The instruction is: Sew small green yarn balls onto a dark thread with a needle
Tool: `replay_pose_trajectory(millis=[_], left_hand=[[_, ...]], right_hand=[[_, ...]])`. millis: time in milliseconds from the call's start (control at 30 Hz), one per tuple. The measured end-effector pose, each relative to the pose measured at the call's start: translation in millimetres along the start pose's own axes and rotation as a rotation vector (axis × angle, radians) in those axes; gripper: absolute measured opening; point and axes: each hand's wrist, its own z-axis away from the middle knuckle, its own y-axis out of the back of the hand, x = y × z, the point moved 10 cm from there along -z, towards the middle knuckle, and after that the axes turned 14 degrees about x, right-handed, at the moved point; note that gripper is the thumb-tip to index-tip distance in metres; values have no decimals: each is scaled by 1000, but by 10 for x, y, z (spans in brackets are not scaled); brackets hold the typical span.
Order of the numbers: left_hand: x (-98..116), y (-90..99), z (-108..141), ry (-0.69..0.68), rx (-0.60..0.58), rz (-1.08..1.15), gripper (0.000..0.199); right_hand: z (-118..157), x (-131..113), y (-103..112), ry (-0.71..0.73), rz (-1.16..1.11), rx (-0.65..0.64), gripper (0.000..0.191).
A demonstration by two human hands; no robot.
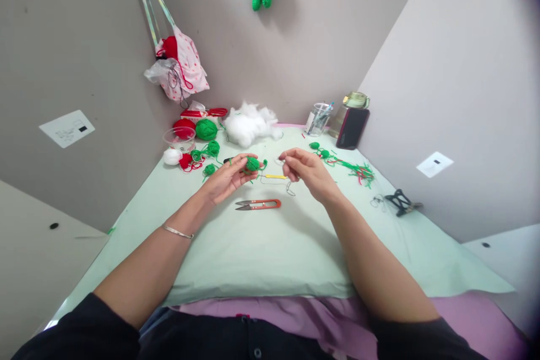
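Note:
My left hand [230, 179] grips a small green crocheted piece [253, 164] with a short curled end of yarn pointing right. To its right, my right hand [306, 170] is closed in a pinch on a small white bit [279, 161], too small to name for certain. A gap separates the two hands. Below them lie orange-handled thread snips [258, 204], blades to the left. A yellow crochet hook [276, 176] rests on the cloth between the hands, beside a thin dark loop of thread [290, 188].
White stuffing [248, 124] sits at the back, beside green yarn [206, 129] and a plastic tub [179, 138]. Cut yarn ends [363, 173], a phone [352, 128], a pen cup [317, 120] and a black stand [402, 202] are on the right. Walls close in both sides.

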Motion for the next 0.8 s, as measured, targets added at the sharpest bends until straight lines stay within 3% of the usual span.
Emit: replay_pose_trajectory(millis=[267,433,567,800], left_hand=[[-30,-36,12,4,-45,8,21],[2,11,-15,-49,32,6,25],[24,81,-33,-96,117,-24,25],[-55,58,-50,-113,97,-155,25]], right_hand=[[58,247,-243,-104,-146,25,28],[156,463,-471,-244,-92,-141,32],[174,420,-503,-232,-85,-185,31],[162,295,-466,-163,-76,-177,30]])
